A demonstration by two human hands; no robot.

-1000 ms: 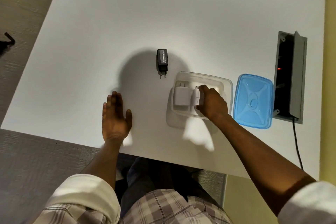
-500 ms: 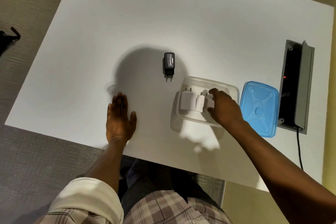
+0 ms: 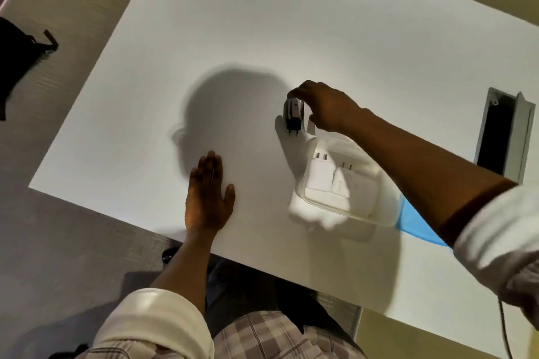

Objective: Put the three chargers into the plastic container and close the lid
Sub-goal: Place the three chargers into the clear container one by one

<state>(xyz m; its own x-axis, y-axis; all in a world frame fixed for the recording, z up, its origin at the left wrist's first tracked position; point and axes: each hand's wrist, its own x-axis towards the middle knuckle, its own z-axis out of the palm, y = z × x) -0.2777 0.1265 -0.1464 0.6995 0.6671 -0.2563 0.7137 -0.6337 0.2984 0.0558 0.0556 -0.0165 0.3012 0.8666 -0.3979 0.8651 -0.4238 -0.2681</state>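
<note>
White worktop (image 3: 291, 23), matte, a head-shaped shadow across its middle. On it: clear plastic container (image 3: 376, 217) near the front edge, open, two white chargers (image 3: 320, 178) side by side inside. Blue lid (image 3: 420, 223) flat just right of the container, mostly hidden. Grey cable hatch (image 3: 506, 137) set into the far right. Left hand (image 3: 208, 198) flat on the surface.
</note>
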